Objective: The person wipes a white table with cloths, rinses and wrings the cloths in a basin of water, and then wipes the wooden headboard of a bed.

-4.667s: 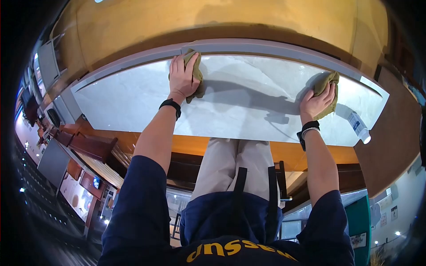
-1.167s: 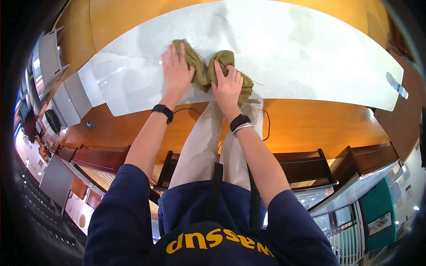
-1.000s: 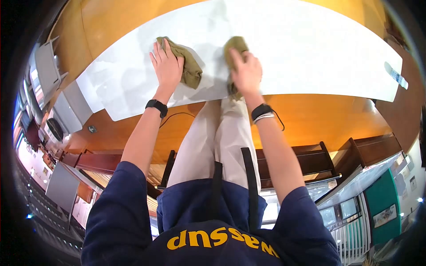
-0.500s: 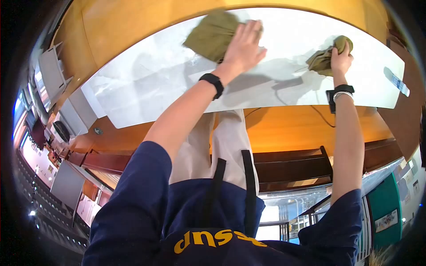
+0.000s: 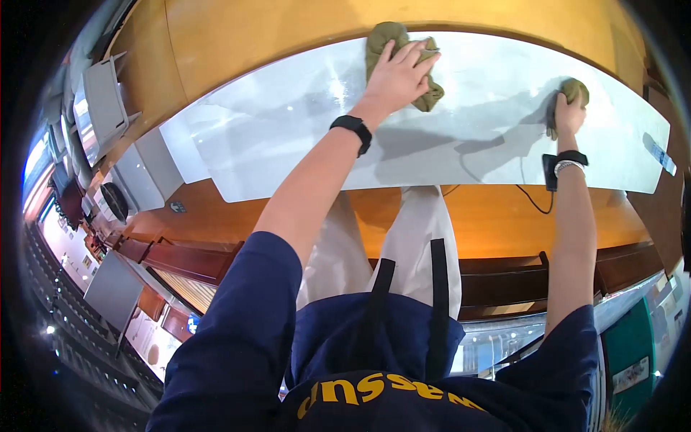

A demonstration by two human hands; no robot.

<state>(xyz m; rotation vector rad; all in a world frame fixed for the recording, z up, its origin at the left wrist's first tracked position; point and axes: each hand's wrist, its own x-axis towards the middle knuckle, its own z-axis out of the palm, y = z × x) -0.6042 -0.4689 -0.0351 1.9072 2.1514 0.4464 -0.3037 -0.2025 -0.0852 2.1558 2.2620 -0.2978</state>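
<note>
My left hand (image 5: 398,78) is on a bunched olive-green cloth (image 5: 387,37) near the far edge of the white tabletop (image 5: 273,147). Its fingers curl over the folds, and the fabric sticks out on both sides. Farther right, my right hand (image 5: 570,115) grips a second olive-green cloth (image 5: 574,89), crumpled into a small bundle above the same surface. Part of that bundle is hidden behind the fingers. Wet-looking glints and hand shadows show on the white top.
A clear bottle with a blue label (image 5: 659,155) lies at the right end of the white top. A black cable (image 5: 534,205) hangs below its near edge. Beyond is a wooden surface (image 5: 252,29); grey chairs (image 5: 108,108) stand at the left.
The cloth under my left hand was spread out to the left and is now bunched beneath the fingers. The right-hand cloth is gathered more tightly. The camera view has shifted slightly.
</note>
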